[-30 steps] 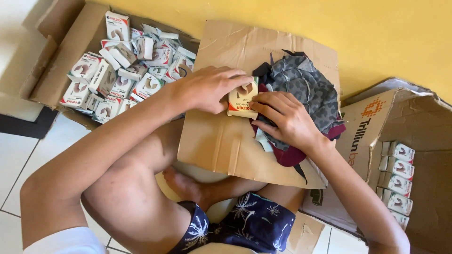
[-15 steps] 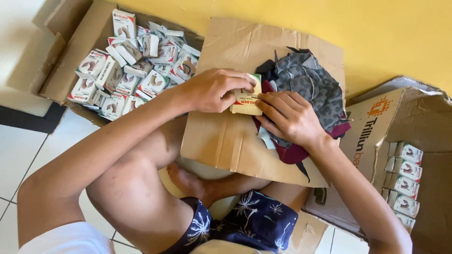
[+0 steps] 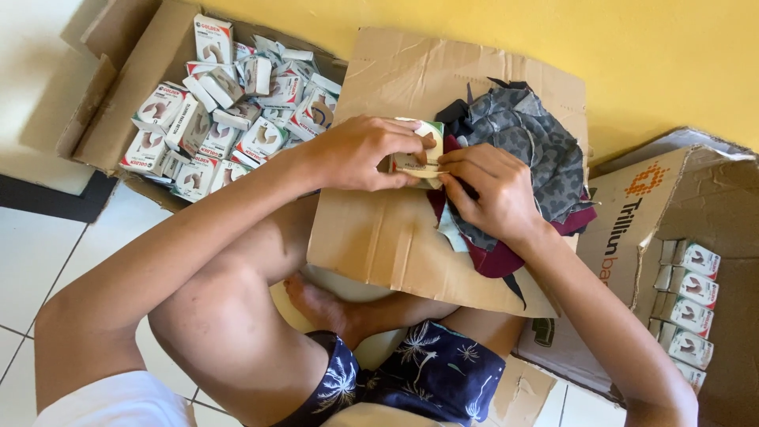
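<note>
Cardboard sheet (image 3: 379, 237) lies flat on the person's lap, w/ the yellow wall (image 3: 632, 47) just behind it. All places below are told from this sheet.

Big open box (image 3: 118, 119) sits to the upper left of the sheet, touching its corner, & is full of small white packs (image 3: 229, 103) in a messy heap. Second open box (image 3: 672, 205) sits to the right of the sheet, w/ more packs (image 3: 686, 304) lined up neatly in a row inside it.

Cloth pile (image 3: 526, 154) lies on the right part of the sheet, grey on top, dark red under, w/ a bit hanging over the lower right edge.

Legs are crossed under the sheet. One foot (image 3: 316, 300) peeks out below its bottom edge, next to dark shorts (image 3: 431, 372) w/ a palm print.

Left hand (image 3: 356, 154) is over the top middle of the sheet. Its fingers are curled & pressed on the left end of one small pack (image 3: 423, 150), thumb under.

Right hand (image 3: 494, 194) rests at the edge of the cloth pile. Its fingers (image 3: 458, 162) are close together, bent, pinching the right end of the same pack.

That pack is held just above the sheet, near its top middle, between both hands & touching the cloth. Can't tell if it's open or closed.
</note>
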